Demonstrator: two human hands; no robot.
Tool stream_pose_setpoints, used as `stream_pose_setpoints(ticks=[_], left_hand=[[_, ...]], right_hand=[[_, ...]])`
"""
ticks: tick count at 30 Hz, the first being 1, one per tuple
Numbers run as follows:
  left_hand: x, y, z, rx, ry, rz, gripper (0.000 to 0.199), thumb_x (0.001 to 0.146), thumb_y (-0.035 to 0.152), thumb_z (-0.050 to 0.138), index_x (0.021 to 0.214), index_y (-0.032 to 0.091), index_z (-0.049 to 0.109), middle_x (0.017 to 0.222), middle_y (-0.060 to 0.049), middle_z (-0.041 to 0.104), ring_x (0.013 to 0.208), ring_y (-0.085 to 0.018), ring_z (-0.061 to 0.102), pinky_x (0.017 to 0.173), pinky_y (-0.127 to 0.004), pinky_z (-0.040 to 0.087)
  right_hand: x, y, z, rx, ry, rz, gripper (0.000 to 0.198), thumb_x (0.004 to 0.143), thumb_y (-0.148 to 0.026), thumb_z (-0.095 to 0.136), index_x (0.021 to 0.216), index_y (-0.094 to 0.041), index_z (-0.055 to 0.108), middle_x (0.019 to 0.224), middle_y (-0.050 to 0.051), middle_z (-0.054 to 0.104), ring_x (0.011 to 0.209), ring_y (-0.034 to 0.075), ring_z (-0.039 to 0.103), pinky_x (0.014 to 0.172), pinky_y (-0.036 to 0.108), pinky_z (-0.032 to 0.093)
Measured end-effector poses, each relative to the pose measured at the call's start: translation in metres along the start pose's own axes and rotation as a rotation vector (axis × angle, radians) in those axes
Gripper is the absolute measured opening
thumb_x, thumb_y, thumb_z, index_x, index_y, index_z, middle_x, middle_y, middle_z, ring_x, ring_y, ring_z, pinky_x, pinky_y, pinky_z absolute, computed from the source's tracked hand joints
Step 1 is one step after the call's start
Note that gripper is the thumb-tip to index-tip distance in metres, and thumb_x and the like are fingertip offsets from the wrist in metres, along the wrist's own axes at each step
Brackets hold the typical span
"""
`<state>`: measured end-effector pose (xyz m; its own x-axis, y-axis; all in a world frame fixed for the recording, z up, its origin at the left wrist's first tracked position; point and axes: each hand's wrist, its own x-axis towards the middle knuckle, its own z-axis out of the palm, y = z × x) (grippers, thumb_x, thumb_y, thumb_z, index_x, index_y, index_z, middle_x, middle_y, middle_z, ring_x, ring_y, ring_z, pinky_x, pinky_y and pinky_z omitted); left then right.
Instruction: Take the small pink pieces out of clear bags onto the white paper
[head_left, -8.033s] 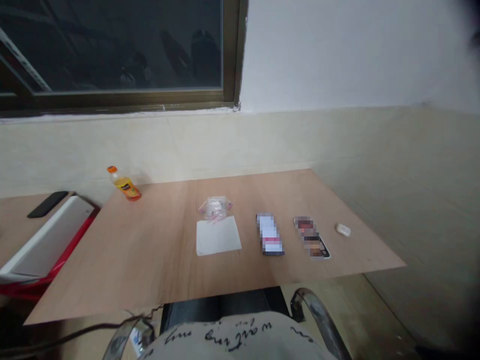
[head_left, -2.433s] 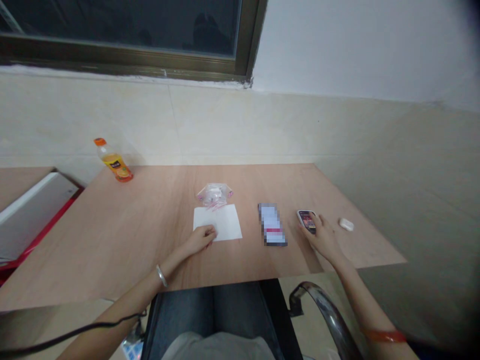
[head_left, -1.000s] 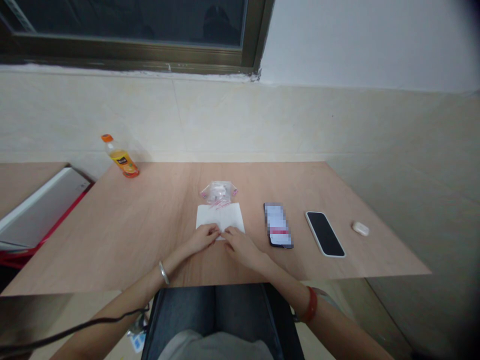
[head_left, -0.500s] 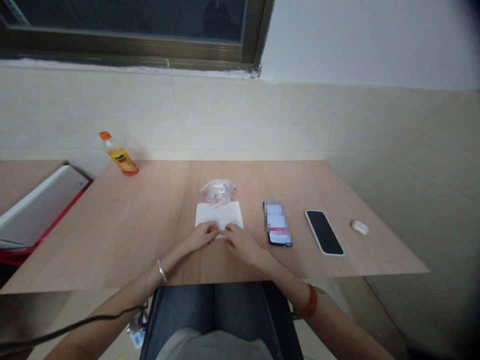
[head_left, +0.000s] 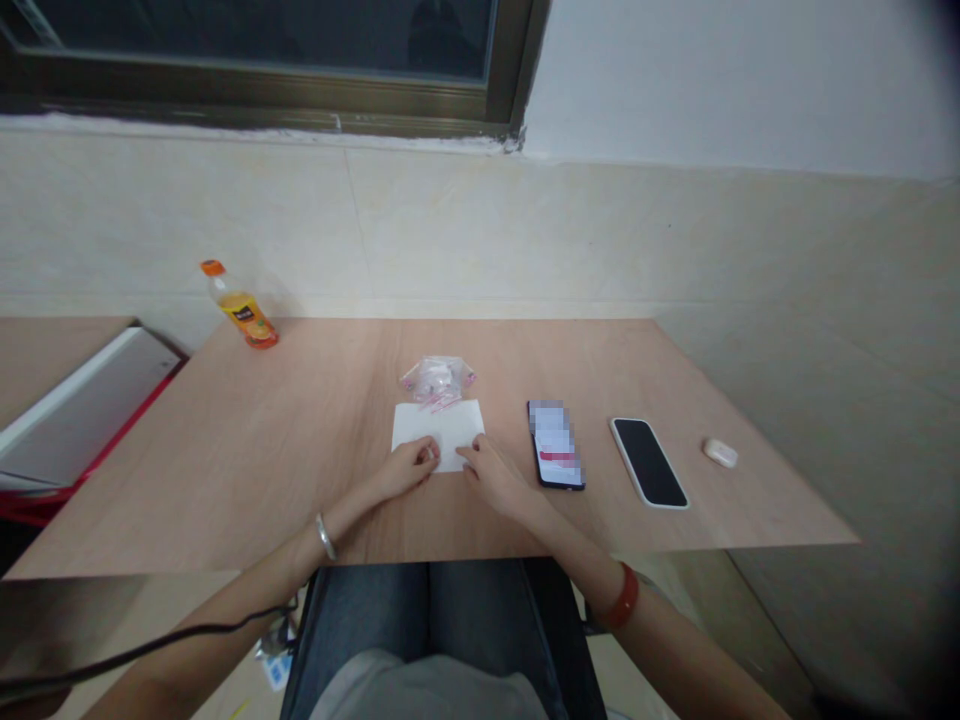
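Both the left hand (head_left: 409, 468) and right hand (head_left: 491, 472) pinch the near edge of the white paper (head_left: 439, 432) lying mid-worktop (head_left: 225, 470); lift both corners evenly, I'd judge, to avoid creasing.

Plain room, likely a home or small office: bare plywood counter (head_left: 300, 450) sitting against a tiled wall (head_left: 525, 240), dark-framed window (head_left: 262, 60) above, juice bottle (head_left: 240, 305) and phones (head_left: 649, 463) lying about.

A flat white rectangular paper sheet (head_left: 439, 430) lies on the wooden surface (head_left: 262, 460), its near edge under both hands' fingertips.
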<state>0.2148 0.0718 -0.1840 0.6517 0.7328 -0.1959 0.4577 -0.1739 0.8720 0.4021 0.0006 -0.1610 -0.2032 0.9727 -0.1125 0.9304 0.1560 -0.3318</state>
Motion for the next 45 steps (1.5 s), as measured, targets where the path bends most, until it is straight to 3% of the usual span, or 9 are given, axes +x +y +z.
stream_pose_setpoints(ticks=[6,16,23,32,38,40,45], left_hand=[[0.001,-0.004,0.000,0.004,0.009,0.012,0.018,0.078,0.031,0.050,0.089,0.017,0.053,0.055,0.005,0.051,0.048,-0.009,0.045,0.049,-0.019,0.031],[0.002,-0.014,-0.001,0.012,0.005,0.045,0.028,0.080,0.029,0.052,0.105,0.017,0.052,0.057,0.007,0.048,0.049,-0.008,0.044,0.048,-0.018,0.030],[0.001,-0.011,-0.001,0.023,0.029,0.056,0.029,0.079,0.031,0.054,0.104,0.017,0.053,0.057,0.007,0.047,0.049,-0.008,0.042,0.049,-0.018,0.030],[0.001,-0.008,0.000,0.035,0.013,0.018,0.028,0.080,0.029,0.051,0.104,0.017,0.051,0.056,0.007,0.047,0.047,-0.007,0.041,0.049,-0.018,0.029],[0.001,-0.010,-0.001,0.022,0.007,0.022,0.027,0.080,0.029,0.050,0.104,0.017,0.051,0.055,0.007,0.047,0.047,-0.007,0.042,0.048,-0.018,0.029],[0.001,-0.010,-0.001,0.022,0.007,0.022,0.026,0.080,0.028,0.050,0.104,0.017,0.051,0.055,0.007,0.047,0.047,-0.007,0.042,0.048,-0.018,0.029],[0.002,-0.013,0.000,0.009,0.005,0.029,0.027,0.081,0.027,0.049,0.106,0.017,0.051,0.056,0.007,0.049,0.047,-0.008,0.044,0.047,-0.018,0.030]], right_hand=[[-0.002,-0.004,-0.002,-0.025,-0.044,-0.035,0.039,0.089,-0.017,0.040,0.126,-0.023,0.052,0.097,0.009,0.055,0.082,0.018,0.057,0.071,0.026,0.041],[-0.005,-0.004,0.005,0.018,-0.142,-0.088,0.050,0.089,-0.013,0.033,0.138,-0.026,0.040,0.108,0.009,0.063,0.097,0.021,0.060,0.081,0.029,0.043],[-0.003,-0.002,0.000,-0.070,-0.150,0.002,0.052,0.089,-0.012,0.032,0.140,-0.022,0.036,0.104,0.011,0.066,0.095,0.022,0.062,0.080,0.030,0.044],[0.001,-0.001,-0.010,-0.217,-0.170,0.232,0.053,0.089,-0.015,0.036,0.141,-0.020,0.030,0.098,0.013,0.067,0.089,0.024,0.065,0.069,0.028,0.045],[0.001,-0.002,-0.014,-0.201,-0.128,0.291,0.051,0.087,-0.015,0.038,0.139,-0.018,0.035,0.094,0.012,0.068,0.086,0.024,0.066,0.067,0.028,0.045],[0.000,-0.005,-0.016,-0.176,-0.137,0.259,0.050,0.088,-0.016,0.038,0.138,-0.019,0.038,0.093,0.012,0.069,0.085,0.024,0.065,0.067,0.028,0.044],[-0.003,-0.012,-0.016,-0.042,-0.144,0.004,0.047,0.089,-0.015,0.035,0.134,-0.025,0.044,0.107,0.009,0.065,0.096,0.020,0.062,0.077,0.026,0.043]])
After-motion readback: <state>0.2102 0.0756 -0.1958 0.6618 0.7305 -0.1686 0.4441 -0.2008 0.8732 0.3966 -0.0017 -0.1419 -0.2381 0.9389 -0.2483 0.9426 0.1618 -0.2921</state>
